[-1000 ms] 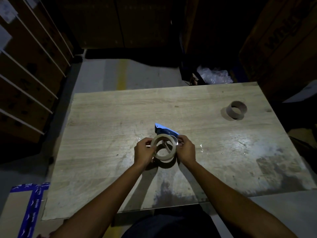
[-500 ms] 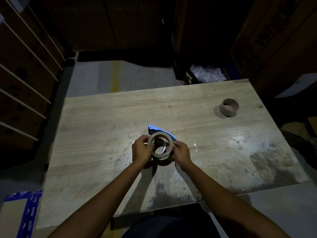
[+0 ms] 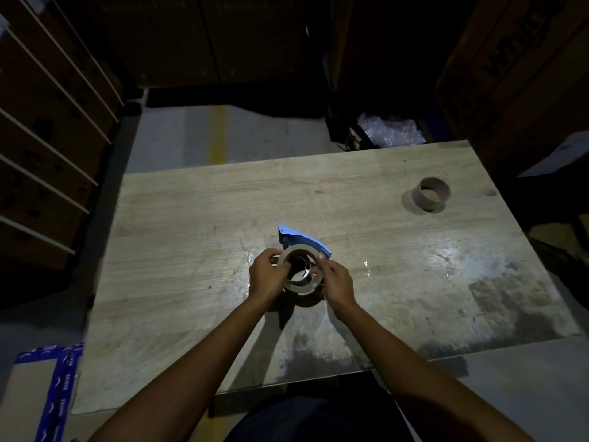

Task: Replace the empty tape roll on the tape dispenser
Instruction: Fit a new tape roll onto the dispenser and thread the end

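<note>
A pale roll of tape [image 3: 301,286] is held over the blue tape dispenser [image 3: 294,239] near the middle of the wooden table [image 3: 191,218]. My left hand [image 3: 266,275] grips the roll's left rim and my right hand [image 3: 338,280] grips its right rim. The dispenser's hub shows through the roll's hole; the rest of the dispenser is mostly hidden under the roll and my hands. An empty brown cardboard core [image 3: 430,194] stands on end at the far right of the table.
Cardboard boxes stand to the left, back and right of the table. A bag of bubble wrap [image 3: 392,132] lies behind the far edge. A box with blue tape [image 3: 47,393] sits on the floor at the lower left.
The roll has gone down flatter over the dispenser between my hands. Both hands stay on its rim. The head camera shifted slightly.
</note>
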Available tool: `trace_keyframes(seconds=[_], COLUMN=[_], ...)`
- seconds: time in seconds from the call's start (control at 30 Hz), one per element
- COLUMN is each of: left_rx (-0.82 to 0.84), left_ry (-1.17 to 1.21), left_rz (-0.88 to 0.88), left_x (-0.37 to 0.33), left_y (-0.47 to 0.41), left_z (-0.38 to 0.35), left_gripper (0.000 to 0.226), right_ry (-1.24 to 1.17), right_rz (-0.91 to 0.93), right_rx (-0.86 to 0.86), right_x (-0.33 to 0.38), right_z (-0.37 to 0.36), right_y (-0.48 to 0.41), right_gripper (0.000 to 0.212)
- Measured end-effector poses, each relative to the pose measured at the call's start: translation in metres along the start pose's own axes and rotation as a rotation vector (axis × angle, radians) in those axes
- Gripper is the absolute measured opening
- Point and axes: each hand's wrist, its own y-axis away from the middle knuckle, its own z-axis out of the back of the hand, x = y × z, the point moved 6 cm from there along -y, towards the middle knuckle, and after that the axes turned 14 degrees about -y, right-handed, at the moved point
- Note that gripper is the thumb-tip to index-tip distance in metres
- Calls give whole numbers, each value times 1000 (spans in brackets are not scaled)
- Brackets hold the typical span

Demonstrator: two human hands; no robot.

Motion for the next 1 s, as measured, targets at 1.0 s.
trace_keyframes(seconds=[1.0], left_rx=[123], left_ry=[585], left_rz=[326], left_x=[14], left_y=[-16], left_z=[16], left_gripper=[10], right_ry=[574], right_rz=[212], right_rx=[5], right_x=[55], right_z=[-4], right_y=[-28], right_gripper=[7])
